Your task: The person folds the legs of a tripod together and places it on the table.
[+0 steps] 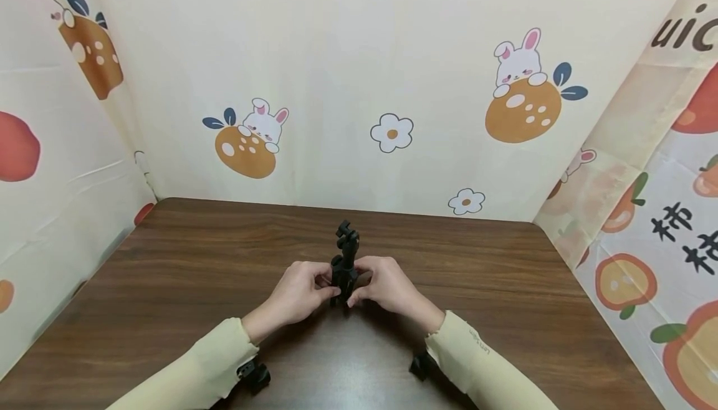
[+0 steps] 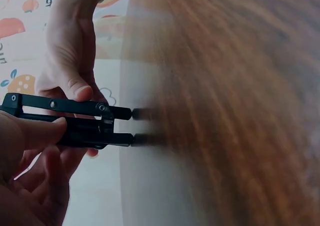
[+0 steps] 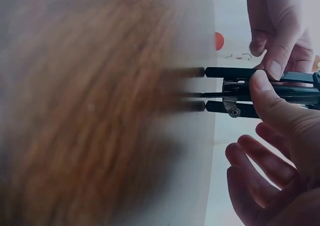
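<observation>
A small black tripod [image 1: 348, 245] stands upright near the middle of the table, its legs close together and their rounded feet at the tabletop. From the left, my left hand [image 1: 303, 288] pinches the lower part, with the thumb [image 2: 47, 131] lying along a leg. My right hand [image 1: 387, 282] grips the other side. In the right wrist view that thumb [image 3: 267, 93] presses on the legs, while the lower fingers curl loosely away from them. A small metal brace [image 3: 231, 105] joins the legs near the feet. The hands partly hide the tripod's middle.
The brown wooden table [image 1: 168, 260] reaches a printed curtain [image 1: 336, 73] at the back, and similar curtains hang at left and right. Black wrist devices [image 1: 254, 374] sit under both cream sleeves [image 1: 482, 360].
</observation>
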{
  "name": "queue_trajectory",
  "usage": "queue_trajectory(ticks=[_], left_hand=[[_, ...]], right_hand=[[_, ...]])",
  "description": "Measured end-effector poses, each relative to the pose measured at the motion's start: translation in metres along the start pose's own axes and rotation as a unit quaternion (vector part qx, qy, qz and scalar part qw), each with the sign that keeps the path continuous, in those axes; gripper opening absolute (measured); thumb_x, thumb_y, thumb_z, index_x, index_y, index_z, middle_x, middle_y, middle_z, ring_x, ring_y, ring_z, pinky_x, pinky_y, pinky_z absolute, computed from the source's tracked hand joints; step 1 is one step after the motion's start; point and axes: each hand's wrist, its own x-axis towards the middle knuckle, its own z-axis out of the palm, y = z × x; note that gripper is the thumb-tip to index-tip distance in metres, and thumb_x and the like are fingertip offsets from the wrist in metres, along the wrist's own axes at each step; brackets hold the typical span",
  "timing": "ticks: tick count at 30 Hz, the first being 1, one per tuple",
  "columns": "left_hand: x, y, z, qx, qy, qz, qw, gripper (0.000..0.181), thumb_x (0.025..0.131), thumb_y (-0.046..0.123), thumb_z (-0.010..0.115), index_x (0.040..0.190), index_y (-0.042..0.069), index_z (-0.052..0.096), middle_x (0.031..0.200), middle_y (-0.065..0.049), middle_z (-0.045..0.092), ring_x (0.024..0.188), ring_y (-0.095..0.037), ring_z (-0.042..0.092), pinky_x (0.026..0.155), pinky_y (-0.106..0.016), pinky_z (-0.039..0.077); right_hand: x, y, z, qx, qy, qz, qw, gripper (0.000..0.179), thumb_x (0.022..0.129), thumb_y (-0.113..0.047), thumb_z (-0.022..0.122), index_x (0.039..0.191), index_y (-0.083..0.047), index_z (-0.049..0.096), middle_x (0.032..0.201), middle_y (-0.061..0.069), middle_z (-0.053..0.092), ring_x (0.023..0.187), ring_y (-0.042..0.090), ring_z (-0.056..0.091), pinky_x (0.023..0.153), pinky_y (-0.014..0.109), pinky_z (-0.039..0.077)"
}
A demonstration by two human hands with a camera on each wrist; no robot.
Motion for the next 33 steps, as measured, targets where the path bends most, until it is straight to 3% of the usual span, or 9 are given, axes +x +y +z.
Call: queue_trajectory(ticks=[5,14,21,28,33], left_hand=[[-0.001,-0.003,0.0,-0.022,0.001,-0.007,0.9997,0.013,0.083,0.007,0.079,0.087,0.016,0.071,0.085,0.008,0.071,0.078,-0.008,0.068,0.068,-0.029,0.054],[-0.002,-0.013,-0.001,-0.044,-0.007,-0.008,0.999,0.016,0.084,0.012,0.08,0.096,0.019,0.073,0.089,0.011,0.071,0.087,-0.01,0.068,0.078,-0.04,0.054],[-0.005,-0.019,-0.003,-0.061,-0.018,-0.014,0.9979,0.012,0.084,0.014,0.08,0.093,0.018,0.073,0.088,0.011,0.071,0.086,-0.009,0.068,0.078,-0.037,0.053],[-0.006,-0.019,-0.004,-0.097,-0.049,-0.061,0.9922,0.012,0.084,0.01,0.08,0.093,0.014,0.072,0.086,0.005,0.071,0.082,-0.011,0.067,0.071,-0.029,0.051],[-0.003,-0.019,-0.003,-0.091,-0.048,-0.073,0.992,0.014,0.082,0.009,0.081,0.091,0.013,0.071,0.084,0.004,0.071,0.078,-0.011,0.067,0.066,-0.029,0.051]], right_hand=[[-0.002,0.0,-0.002,0.007,-0.009,0.021,0.9997,0.048,0.07,-0.021,0.092,0.114,-0.015,0.073,0.106,-0.006,0.072,0.096,0.008,0.067,0.077,0.03,0.053],[-0.007,-0.001,-0.012,0.099,-0.023,0.008,0.9948,0.053,0.079,-0.017,0.086,0.128,-0.012,0.066,0.118,-0.001,0.069,0.104,0.016,0.066,0.086,0.035,0.054],[-0.007,-0.009,-0.031,0.138,0.002,-0.007,0.9904,0.053,0.081,-0.015,0.084,0.13,-0.012,0.064,0.121,-0.001,0.068,0.111,0.017,0.063,0.091,0.036,0.052],[-0.003,-0.026,-0.049,0.202,0.04,-0.042,0.9776,0.053,0.085,-0.007,0.079,0.134,-0.006,0.06,0.126,0.007,0.066,0.115,0.033,0.061,0.094,0.049,0.05],[0.001,-0.042,-0.056,0.231,0.063,-0.06,0.969,0.05,0.087,-0.004,0.077,0.134,-0.008,0.061,0.127,0.005,0.065,0.117,0.028,0.06,0.095,0.05,0.049]])
